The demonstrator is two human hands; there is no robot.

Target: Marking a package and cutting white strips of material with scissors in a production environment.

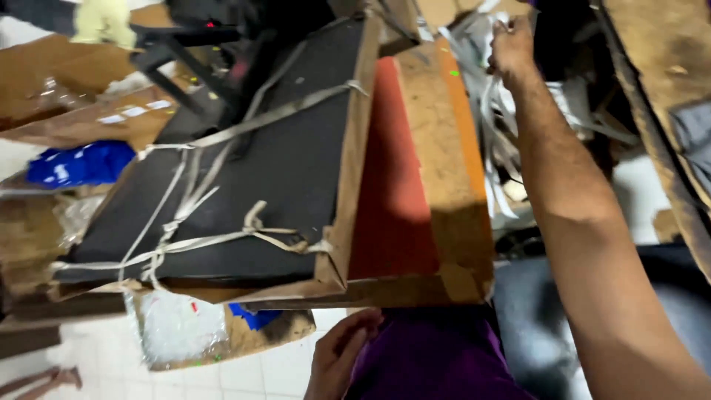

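A big black slab (252, 170) edged with brown cardboard and tied with pale straps (222, 237) lies across my lap. An orange-faced cardboard slab (415, 185) rests beside it on the right. My left hand (342, 352) sits under the bundle's near edge, fingers curled against the underside. My right arm stretches far forward and my right hand (511, 46) is closed on a tangle of white plastic strapping (492, 126) beyond the slabs.
Flattened cardboard sheets (81, 96) pile up at left with a blue wrapper (81, 164) among them. A plastic-wrapped board (185, 330) lies on the white tiled floor (244, 374). A worn brown board (659, 81) leans at right. Dark chair legs (178, 52) stand behind.
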